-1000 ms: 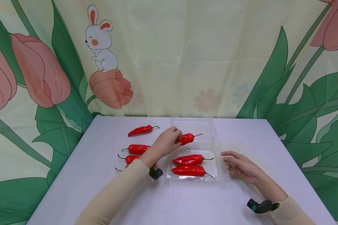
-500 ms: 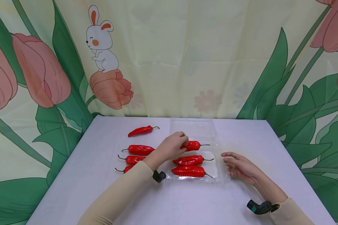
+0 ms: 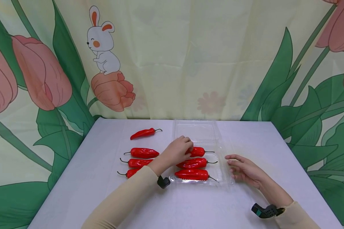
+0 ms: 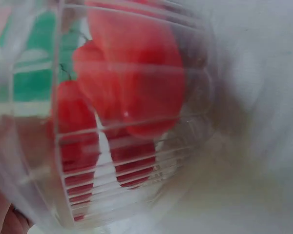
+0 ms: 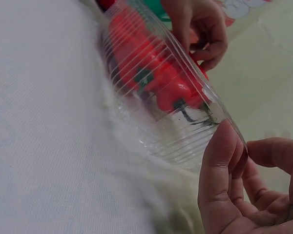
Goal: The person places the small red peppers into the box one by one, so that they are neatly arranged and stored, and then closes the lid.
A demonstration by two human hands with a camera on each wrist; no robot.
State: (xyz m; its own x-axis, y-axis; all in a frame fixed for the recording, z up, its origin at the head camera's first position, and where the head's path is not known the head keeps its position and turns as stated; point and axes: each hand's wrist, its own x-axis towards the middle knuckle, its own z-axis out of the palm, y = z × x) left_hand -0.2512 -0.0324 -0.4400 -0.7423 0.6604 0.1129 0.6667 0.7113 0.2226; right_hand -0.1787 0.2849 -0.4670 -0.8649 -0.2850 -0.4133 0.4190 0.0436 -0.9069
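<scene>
My left hand (image 3: pixel 177 151) grips a red chili pepper (image 3: pixel 198 151) by its tip end, low in the far part of a clear plastic clamshell box (image 3: pixel 224 173). The pepper's stem points right. Two more red chili peppers, a middle one (image 3: pixel 192 163) and a near one (image 3: pixel 191 174), lie side by side in the box, stems also rightward. At the box's right side is my right hand (image 3: pixel 245 170); in the right wrist view, its thumb and fingertips (image 5: pixel 224 136) pinch the box rim. Through the clear wall, the left wrist view shows blurred red peppers (image 4: pixel 136 78).
The box's clear lid (image 3: pixel 196 132) lies folded back, away from me. Left of the box, three red peppers lie in a row, the farthest pepper (image 3: pixel 144 153) uppermost; my left forearm partly covers the row. A slimmer pepper (image 3: pixel 143 133) lies behind them on the white table (image 3: pixel 74 178).
My left hand has brought its pepper from over the lid's hinge side toward me and down into the box, beside the other two. My right hand has stayed put.
</scene>
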